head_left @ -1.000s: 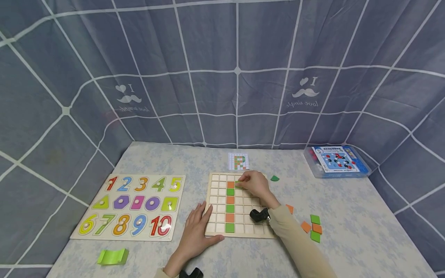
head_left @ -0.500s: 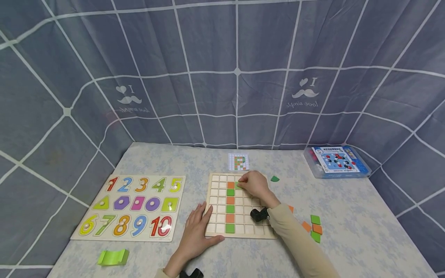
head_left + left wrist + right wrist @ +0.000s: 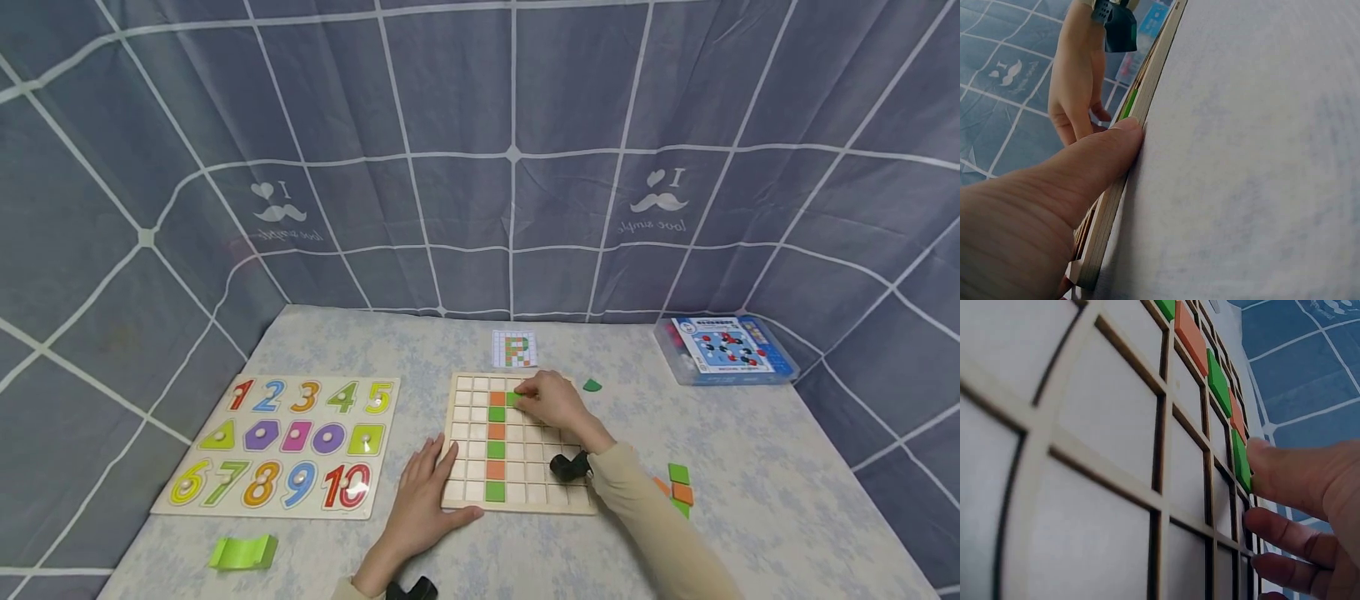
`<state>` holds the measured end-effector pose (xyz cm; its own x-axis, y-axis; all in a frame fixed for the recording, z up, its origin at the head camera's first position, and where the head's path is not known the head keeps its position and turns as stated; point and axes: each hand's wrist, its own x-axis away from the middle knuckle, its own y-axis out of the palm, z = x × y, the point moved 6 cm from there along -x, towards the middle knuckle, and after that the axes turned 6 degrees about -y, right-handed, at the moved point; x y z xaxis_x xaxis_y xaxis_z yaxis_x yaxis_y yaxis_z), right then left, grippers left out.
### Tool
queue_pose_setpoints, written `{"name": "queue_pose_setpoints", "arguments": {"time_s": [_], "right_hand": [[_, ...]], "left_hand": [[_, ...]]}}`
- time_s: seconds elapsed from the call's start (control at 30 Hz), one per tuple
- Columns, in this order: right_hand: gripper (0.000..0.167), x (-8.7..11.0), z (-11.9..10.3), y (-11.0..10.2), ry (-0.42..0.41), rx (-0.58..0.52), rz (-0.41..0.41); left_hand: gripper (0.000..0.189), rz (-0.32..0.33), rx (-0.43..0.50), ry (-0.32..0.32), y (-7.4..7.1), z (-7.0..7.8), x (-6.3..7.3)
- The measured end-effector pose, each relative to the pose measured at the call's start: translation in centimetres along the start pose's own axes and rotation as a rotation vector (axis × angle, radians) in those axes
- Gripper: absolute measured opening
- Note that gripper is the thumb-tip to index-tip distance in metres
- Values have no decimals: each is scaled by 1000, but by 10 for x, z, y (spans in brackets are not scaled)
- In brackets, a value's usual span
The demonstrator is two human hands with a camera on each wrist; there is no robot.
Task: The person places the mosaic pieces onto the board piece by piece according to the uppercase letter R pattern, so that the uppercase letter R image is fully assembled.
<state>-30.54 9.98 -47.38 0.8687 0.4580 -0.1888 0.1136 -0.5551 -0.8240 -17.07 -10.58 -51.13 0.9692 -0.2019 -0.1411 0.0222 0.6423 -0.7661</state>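
Observation:
A wooden grid board (image 3: 525,507) lies on the table, with alternating orange and green square tiles down one column. To the right of the column's top orange tile (image 3: 498,398) sits a green tile (image 3: 512,399) in the neighbouring cell. My right hand (image 3: 553,400) is over this tile; the right wrist view shows the thumb (image 3: 1285,475) against the green tile (image 3: 1241,461), the other fingers apart from it, lower down. Beside the board's front left corner rests my left hand (image 3: 422,504), fingers spread along the left side and thumb (image 3: 1107,150) at the front edge.
A pattern card (image 3: 514,348) lies behind the board, a green quarter-round piece (image 3: 592,385) to its right. Loose orange and green tiles (image 3: 682,493) lie partly behind the right sleeve. A number puzzle (image 3: 277,450), green block (image 3: 243,553) and plastic box (image 3: 727,348) are farther out.
My right hand shifts slightly right, uncovering more of the green tile in its cell. The right sleeve now covers more of the loose tiles. My left hand stays put.

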Motion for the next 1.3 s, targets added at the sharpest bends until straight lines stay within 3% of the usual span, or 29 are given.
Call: {"name": "queue_pose_setpoints", "arguments": {"time_s": [0.2, 0.57, 0.77, 0.97, 1.3], "right_hand": [[26, 16, -1, -14, -76, -35, 70], [22, 64, 10, -61, -45, -10, 313], [21, 92, 20, -81, 9, 21, 396], [23, 113, 32, -93, 69, 59, 439], [24, 132, 44, -93, 107, 85, 426]], "left_hand": [[95, 1, 2, 0, 0, 0, 1], [95, -2, 9, 5, 0, -1, 0], [95, -6, 14, -4, 0, -1, 0], [94, 2, 13, 4, -1, 0, 0], [95, 2, 11, 2, 0, 1, -1]]}}
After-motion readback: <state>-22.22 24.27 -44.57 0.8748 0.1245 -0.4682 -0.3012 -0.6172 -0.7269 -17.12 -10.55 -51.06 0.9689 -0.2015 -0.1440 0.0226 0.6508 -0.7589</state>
